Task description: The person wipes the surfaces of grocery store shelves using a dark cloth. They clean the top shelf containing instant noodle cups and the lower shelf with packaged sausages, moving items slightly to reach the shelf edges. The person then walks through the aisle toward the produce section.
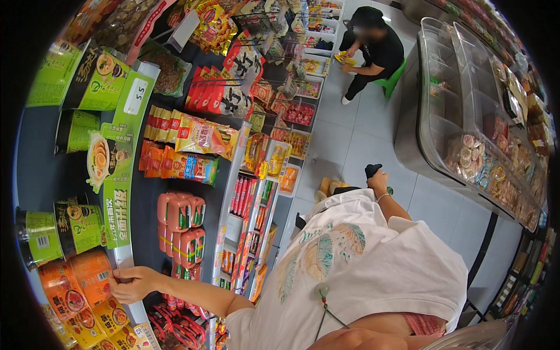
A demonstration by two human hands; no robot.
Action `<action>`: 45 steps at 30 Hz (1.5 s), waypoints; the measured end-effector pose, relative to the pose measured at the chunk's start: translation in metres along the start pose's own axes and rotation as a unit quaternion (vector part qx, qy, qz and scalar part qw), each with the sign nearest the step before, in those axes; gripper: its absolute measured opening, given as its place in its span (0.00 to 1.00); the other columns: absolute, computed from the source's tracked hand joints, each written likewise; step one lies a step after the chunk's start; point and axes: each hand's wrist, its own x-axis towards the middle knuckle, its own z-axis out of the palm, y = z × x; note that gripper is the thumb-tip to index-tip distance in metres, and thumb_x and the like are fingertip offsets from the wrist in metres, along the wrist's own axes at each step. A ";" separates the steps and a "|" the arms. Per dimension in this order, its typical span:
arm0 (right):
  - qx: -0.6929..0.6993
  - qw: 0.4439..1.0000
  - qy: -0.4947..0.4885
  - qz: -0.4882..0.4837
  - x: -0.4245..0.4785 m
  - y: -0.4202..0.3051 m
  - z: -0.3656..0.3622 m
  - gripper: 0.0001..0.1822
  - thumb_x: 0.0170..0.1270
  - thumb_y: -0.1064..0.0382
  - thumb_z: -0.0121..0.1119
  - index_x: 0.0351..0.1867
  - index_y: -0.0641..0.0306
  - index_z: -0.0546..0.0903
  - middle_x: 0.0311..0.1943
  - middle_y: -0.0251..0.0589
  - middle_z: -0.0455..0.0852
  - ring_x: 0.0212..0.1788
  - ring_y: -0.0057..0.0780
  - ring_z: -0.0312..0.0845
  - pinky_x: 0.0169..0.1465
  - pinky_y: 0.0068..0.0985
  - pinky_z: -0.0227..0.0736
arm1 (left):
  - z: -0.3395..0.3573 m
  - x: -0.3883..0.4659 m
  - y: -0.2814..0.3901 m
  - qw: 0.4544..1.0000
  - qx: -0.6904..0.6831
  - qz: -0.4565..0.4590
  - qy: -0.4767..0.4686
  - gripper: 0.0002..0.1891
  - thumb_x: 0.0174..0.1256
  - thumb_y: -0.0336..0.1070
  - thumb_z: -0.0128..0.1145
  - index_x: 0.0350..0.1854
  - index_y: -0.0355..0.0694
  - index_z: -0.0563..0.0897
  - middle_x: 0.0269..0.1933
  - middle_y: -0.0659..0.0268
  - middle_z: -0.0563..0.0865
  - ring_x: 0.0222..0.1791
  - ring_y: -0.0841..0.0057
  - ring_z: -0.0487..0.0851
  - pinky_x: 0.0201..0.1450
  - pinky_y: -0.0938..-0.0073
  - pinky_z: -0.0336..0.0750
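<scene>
At the shelf on the left, my left hand [135,283] has its fingers bent against the side of an orange instant-noodle cup [92,275]; whether it grips the cup is not clear. Beside it run the shelf's pale front edge and a green printed strip [117,175]. Low beside my body, my right hand [379,180] is closed around a bunched dark cloth [372,169], and a small green thing [390,190] shows by the wrist. Green and black noodle cups [78,225] stand above the orange ones, with yellow noodle packs [111,315] below.
Bagged snacks [205,135] and pink sausage packs [181,212] fill lower shelves. A person in black [376,48] sits on a green stool [390,79] in the aisle, holding a yellow packet [345,57]. Clear plastic bins [442,105] on a rounded metal counter [411,131] line the right.
</scene>
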 end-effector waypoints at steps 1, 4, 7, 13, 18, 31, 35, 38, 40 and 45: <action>0.006 1.000 0.009 -0.003 0.001 0.004 0.004 0.24 0.58 0.69 0.54 0.58 0.73 0.69 0.59 0.70 0.65 0.53 0.65 0.74 0.60 0.43 0.72 | 0.000 0.001 0.001 1.000 -0.002 0.001 0.001 0.17 0.73 0.50 0.52 0.34 0.42 0.83 0.32 0.70 0.84 0.31 0.68 0.80 0.35 0.65 0.69; 0.011 1.000 0.008 0.002 0.003 0.013 0.006 0.25 0.57 0.68 0.55 0.58 0.72 0.69 0.59 0.70 0.64 0.53 0.66 0.75 0.59 0.43 0.72 | -0.001 0.003 0.002 1.000 0.005 0.004 -0.001 0.17 0.74 0.50 0.52 0.34 0.42 0.82 0.31 0.70 0.84 0.31 0.67 0.80 0.35 0.65 0.69; -0.002 1.000 -0.018 0.000 0.008 0.024 0.005 0.26 0.56 0.68 0.57 0.58 0.72 0.69 0.59 0.70 0.64 0.52 0.66 0.75 0.59 0.43 0.73 | 0.000 0.003 0.003 1.000 0.010 0.000 -0.004 0.17 0.74 0.50 0.51 0.34 0.42 0.82 0.31 0.70 0.84 0.31 0.68 0.80 0.35 0.65 0.69; 0.005 0.999 -0.037 0.015 -0.004 0.019 -0.003 0.26 0.56 0.67 0.58 0.58 0.69 0.70 0.59 0.69 0.65 0.51 0.68 0.76 0.58 0.45 0.74 | -0.001 0.002 0.002 1.000 -0.002 -0.004 -0.010 0.18 0.74 0.50 0.51 0.33 0.41 0.83 0.31 0.70 0.84 0.31 0.68 0.79 0.34 0.65 0.69; -0.003 0.999 -0.047 -0.005 -0.001 0.018 -0.001 0.26 0.56 0.66 0.59 0.58 0.69 0.70 0.59 0.69 0.65 0.50 0.68 0.76 0.58 0.45 0.74 | -0.004 0.006 0.005 1.000 -0.014 -0.007 -0.014 0.18 0.74 0.51 0.52 0.33 0.41 0.83 0.31 0.70 0.84 0.31 0.69 0.79 0.36 0.66 0.69; -0.033 0.995 -0.044 -0.080 0.031 0.046 0.013 0.32 0.47 0.62 0.67 0.55 0.75 0.72 0.53 0.68 0.76 0.55 0.69 0.69 0.59 0.44 0.71 | -0.006 0.007 0.007 0.999 -0.034 -0.014 -0.030 0.17 0.73 0.49 0.53 0.35 0.39 0.84 0.31 0.67 0.84 0.30 0.65 0.79 0.37 0.63 0.69; -0.063 0.973 -0.090 -0.203 0.032 0.025 -0.001 0.18 0.55 0.57 0.58 0.39 0.71 0.83 0.40 0.63 0.85 0.45 0.59 0.81 0.50 0.44 0.76 | -0.020 0.011 0.012 0.996 -0.013 -0.058 -0.068 0.14 0.72 0.46 0.54 0.35 0.40 0.83 0.34 0.61 0.82 0.33 0.59 0.77 0.39 0.57 0.68; 0.007 0.952 -0.086 -0.293 0.039 -0.009 -0.025 0.18 0.54 0.61 0.58 0.43 0.71 0.84 0.32 0.55 0.87 0.35 0.48 0.85 0.40 0.38 0.77 | -0.014 0.016 0.028 0.991 -0.050 -0.088 -0.082 0.11 0.71 0.41 0.52 0.35 0.42 0.82 0.33 0.61 0.82 0.35 0.58 0.77 0.42 0.58 0.67; 0.151 0.947 -0.156 -0.237 0.035 -0.056 -0.054 0.19 0.53 0.66 0.63 0.48 0.68 0.81 0.32 0.41 0.86 0.35 0.29 0.82 0.40 0.28 0.75 | -0.015 0.023 0.032 0.986 -0.066 -0.109 -0.107 0.07 0.66 0.37 0.54 0.35 0.41 0.82 0.34 0.62 0.82 0.36 0.59 0.76 0.43 0.60 0.66; 0.313 0.827 -0.298 -0.360 -0.078 -0.233 -0.177 0.20 0.61 0.72 0.56 0.56 0.69 0.76 0.43 0.33 0.82 0.46 0.19 0.75 0.49 0.18 0.70 | -0.024 0.020 0.022 0.980 -0.086 -0.143 -0.109 0.04 0.62 0.35 0.55 0.33 0.42 0.80 0.34 0.67 0.82 0.37 0.64 0.75 0.46 0.65 0.65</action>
